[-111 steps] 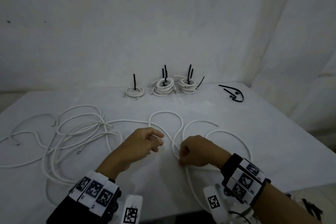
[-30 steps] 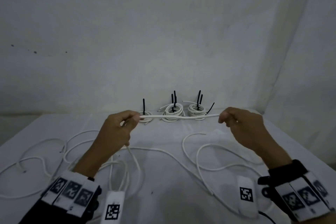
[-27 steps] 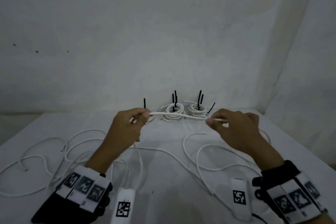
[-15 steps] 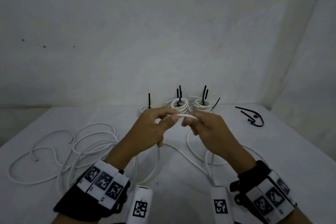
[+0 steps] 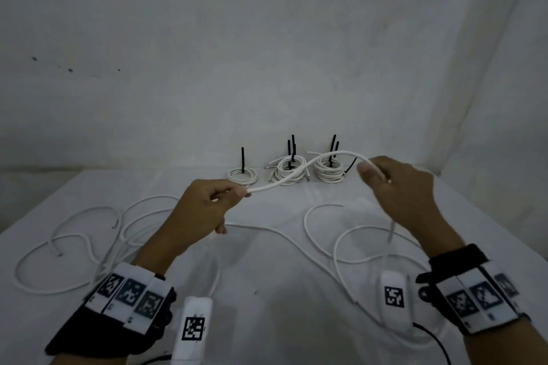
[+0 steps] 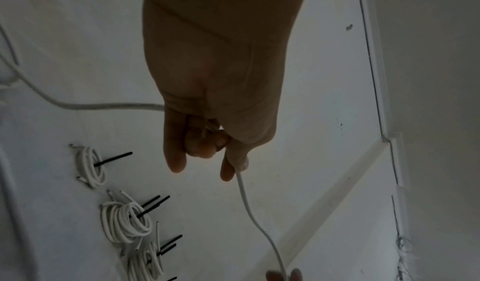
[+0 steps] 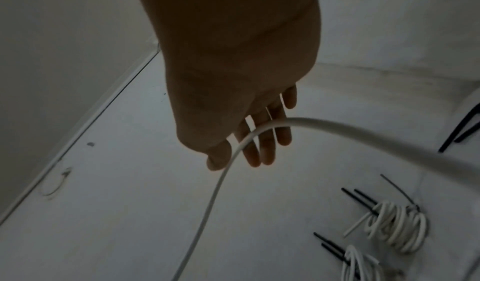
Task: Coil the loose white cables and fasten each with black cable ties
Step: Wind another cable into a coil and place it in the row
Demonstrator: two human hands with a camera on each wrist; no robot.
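Nearest the person, both wrists wear black bands with square printed markers. Above the front half of the desk (image 5: 267,320) the left hand (image 5: 201,210) has its grip clenched on a white cable (image 5: 284,181), pinched between thumb and forefinger with the other fingers curled in; the left wrist view shows the cable leaving the fingertips (image 6: 228,174). The right hand (image 5: 403,192) is raised to the right of it, holding the same cable under the thumb, while its fingers (image 7: 262,152) lie fairly straight and the cable runs across them. Between the hands the cable hangs clear of the desk in a shallow wave, and from the right hand it drops toward loops lying on the desk.

More loose white cables (image 5: 89,234) sprawl across the left part of the desk, and other loops (image 5: 335,246) lie toward the right.

Near the far edge, three coiled bundles (image 5: 289,172) stand in a row, each with black cable ties (image 5: 293,147) sticking upward.
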